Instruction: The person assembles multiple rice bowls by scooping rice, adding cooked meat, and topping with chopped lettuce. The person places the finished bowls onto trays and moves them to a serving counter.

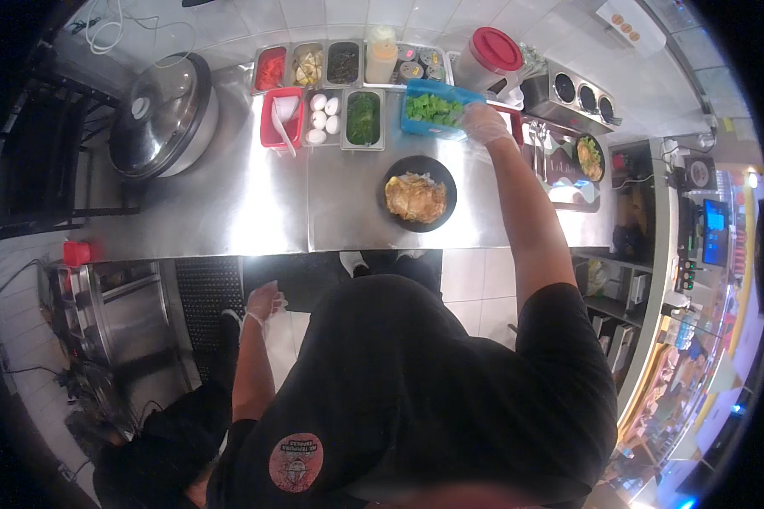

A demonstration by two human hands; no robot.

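My right hand (485,125), in a clear plastic glove, reaches over the right end of a blue container (435,130) of green lettuce (431,109). Its fingers curl down onto the leaves there, their tips partly hidden. On the counter in front of me, a black bowl (448,204) holds a golden-brown fried piece of food (415,198) over something white. Away from the counter, my left hand (266,302) hangs low at my side in a clear glove, its fingers loosely apart and holding nothing.
Along the back of the steel counter (229,212) stand tubs of toppings, eggs (324,110), chopped greens (363,119) and a squeeze bottle (381,56). A large lidded cooker (161,114) is at the left. To the right, a tray (560,182) carries another filled bowl (590,158).
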